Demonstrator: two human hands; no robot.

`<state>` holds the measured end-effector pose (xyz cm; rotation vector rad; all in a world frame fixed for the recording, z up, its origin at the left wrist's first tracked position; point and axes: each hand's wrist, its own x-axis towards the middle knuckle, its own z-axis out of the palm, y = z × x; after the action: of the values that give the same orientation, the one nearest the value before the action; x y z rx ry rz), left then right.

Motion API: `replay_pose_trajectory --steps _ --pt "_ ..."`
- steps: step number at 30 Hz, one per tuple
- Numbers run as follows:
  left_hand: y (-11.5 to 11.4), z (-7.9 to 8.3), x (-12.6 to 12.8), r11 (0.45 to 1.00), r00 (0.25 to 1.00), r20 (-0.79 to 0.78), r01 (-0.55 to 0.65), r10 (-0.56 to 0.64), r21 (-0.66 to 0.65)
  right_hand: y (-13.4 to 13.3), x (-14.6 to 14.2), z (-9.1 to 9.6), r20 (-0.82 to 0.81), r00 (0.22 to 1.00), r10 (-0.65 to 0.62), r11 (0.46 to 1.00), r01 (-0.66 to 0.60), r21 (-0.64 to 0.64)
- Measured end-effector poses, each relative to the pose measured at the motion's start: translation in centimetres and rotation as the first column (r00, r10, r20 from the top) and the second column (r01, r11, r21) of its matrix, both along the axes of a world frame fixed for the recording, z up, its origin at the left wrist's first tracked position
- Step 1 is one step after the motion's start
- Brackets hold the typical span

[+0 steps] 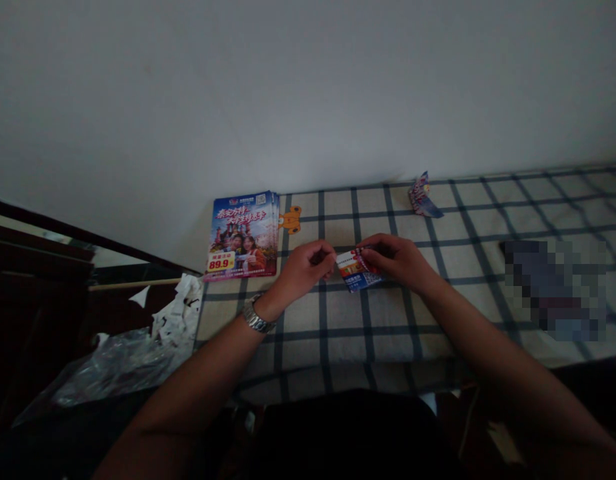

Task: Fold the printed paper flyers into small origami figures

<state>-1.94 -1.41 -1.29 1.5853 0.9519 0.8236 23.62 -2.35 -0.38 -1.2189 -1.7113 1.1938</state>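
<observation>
A small folded flyer (355, 271), red, white and blue, lies between both hands on the checked sheet (338, 313). My left hand (305, 267), with a metal watch on its wrist, is curled and pinches the flyer's left edge. My right hand (395, 259) is closed over its right side, with the fingers bent on top. A stack of colourful flyers (244, 235) lies to the left by the wall. A folded paper piece (423, 196) stands at the back, beyond my right hand.
An orange cartoon figure (291, 219) is printed on the sheet beside the stack. A clear plastic bag with torn paper scraps (138, 347) lies off the left edge. A dark blurred object (558, 287) rests on the right. The white wall runs behind.
</observation>
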Motion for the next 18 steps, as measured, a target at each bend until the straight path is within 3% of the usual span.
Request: replay_pose_trajectory --steps 10,18 --pt "-0.22 0.47 0.03 0.994 0.992 -0.112 -0.043 0.055 0.101 -0.09 -0.26 -0.02 -0.028 0.999 0.030 0.999 -0.030 -0.032" --pt "-0.41 0.32 0.07 0.996 0.997 -0.069 0.033 -0.027 0.083 -0.04 -0.18 0.09 -0.009 1.000 0.005 1.000 -0.005 -0.027"
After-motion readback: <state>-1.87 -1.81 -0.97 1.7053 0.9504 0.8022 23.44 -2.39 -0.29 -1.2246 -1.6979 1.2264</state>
